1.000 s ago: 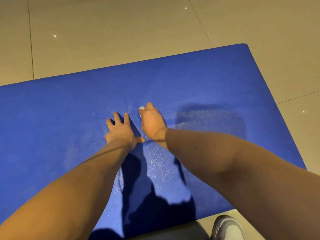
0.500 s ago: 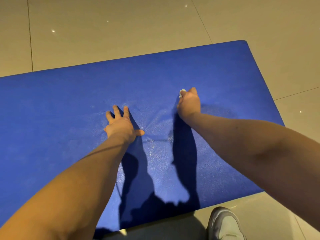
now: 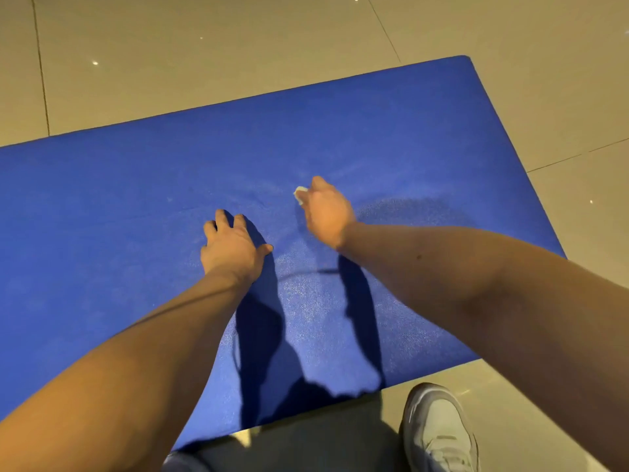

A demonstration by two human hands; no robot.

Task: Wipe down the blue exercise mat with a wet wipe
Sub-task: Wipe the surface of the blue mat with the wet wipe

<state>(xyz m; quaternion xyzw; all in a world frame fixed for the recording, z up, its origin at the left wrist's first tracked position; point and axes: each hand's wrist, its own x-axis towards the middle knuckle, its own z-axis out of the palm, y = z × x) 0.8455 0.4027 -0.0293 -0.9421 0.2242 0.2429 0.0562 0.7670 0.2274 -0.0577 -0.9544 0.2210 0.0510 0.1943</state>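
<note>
The blue exercise mat point(image 3: 374, 137), spread across the frame's middle, is being wiped and is being pinned at centre by the flat, spread left hand point(image 3: 231, 247). Just right of it, the right hand point(image 3: 326, 209) is being kept curled around the wet wipe point(image 3: 300, 194). Another pressed stroke over unwiped mat is probably being called for.

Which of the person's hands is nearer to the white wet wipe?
The right hand: it grips the wet wipe against the blue mat. The left hand rests on the mat to the wipe's left, apart from it.

- Left hand point(image 3: 231, 248) pressed flat on blue mat point(image 3: 391, 137), fingers spread.
- Right hand point(image 3: 325, 209) holds white wipe point(image 3: 300, 193) against mat.
- Grey shoe point(image 3: 437, 434) on tiled floor point(image 3: 204, 46).
</note>
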